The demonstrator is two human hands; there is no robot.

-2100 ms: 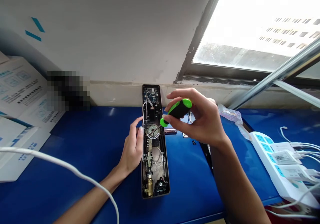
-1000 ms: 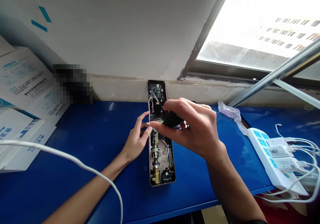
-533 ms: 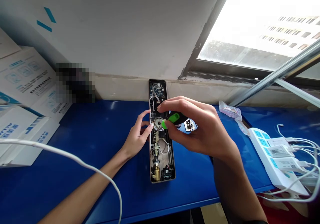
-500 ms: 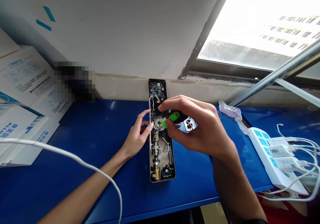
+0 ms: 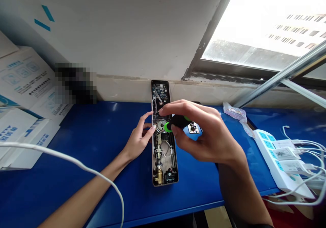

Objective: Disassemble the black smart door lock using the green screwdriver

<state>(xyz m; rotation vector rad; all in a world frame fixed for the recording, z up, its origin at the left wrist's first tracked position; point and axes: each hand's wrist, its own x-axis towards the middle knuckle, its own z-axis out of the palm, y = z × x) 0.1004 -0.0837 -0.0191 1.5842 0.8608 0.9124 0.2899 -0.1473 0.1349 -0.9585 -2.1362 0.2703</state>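
A long black casing [image 5: 165, 153] stands open-faced on the blue table, showing a circuit board, white wires, a round metal part [image 5: 161, 126] and a brass cylinder [image 5: 159, 177]. My left hand [image 5: 140, 134] grips its left edge, thumb over the rim. In my right hand [image 5: 203, 129] is a black and green screwdriver [image 5: 178, 124], pinched by the handle and slanting down to the left. Its tip is near the round part; exact contact is too small to tell. Behind my right hand lies a small metal part [image 5: 193, 128], partly hidden.
White boxes [image 5: 25, 82] are stacked at the left. A white cable [image 5: 86, 168] crosses the left foreground. At the right are a power strip [image 5: 277, 167] with plugged-in adapters and a plastic bag [image 5: 236, 114]. The wall and window stand behind the blue table [image 5: 102, 126].
The screwdriver handle has turned in my right hand, its green patch now mostly hidden. My right hand has shifted slightly right and down. My left hand keeps its hold.
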